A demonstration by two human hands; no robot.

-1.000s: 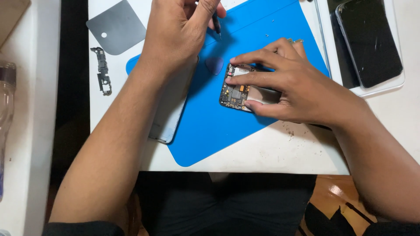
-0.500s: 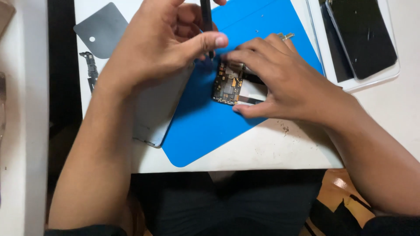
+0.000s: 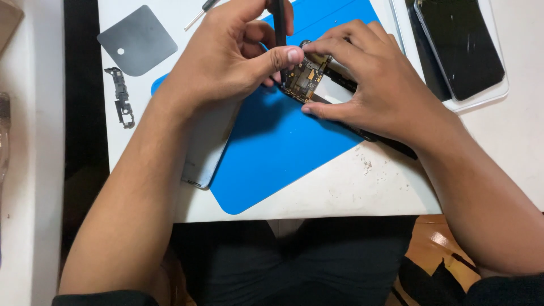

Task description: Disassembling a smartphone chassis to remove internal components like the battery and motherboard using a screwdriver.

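**Hands close over an opened phone on the blue mat**

Forearms come up from the near edge of the white table [image 3: 340, 195], one on each side of the person's dark lap. Just beyond the table edge lies the blue mat [image 3: 272, 153], with a grey flat panel [image 3: 207, 147] tucked partly under its left side and under the left arm.

On the mat's far half sits the opened phone [image 3: 309, 76], its circuit board and gold-coloured parts exposed. The left hand [image 3: 226, 56] has its thumb and fingers clamped on a thin dark tool [image 3: 279, 22], held upright with the tip at the board's left edge. The right hand [image 3: 374, 85] rests on the phone, fingertips together on the top of the board and the thumb pressed against its lower edge.

Half a second ago the two hands were lower in view and the right hand lay flatter across the phone; now both sit further up, and the tool tip is right beside the board. A second ago the left hand was raised clear of the phone.

Farther off lie a black bracket [image 3: 120, 97], a grey square sheet [image 3: 137, 41], a small screwdriver [image 3: 201, 11] and a dark phone screen [image 3: 459, 45] in a clear tray.
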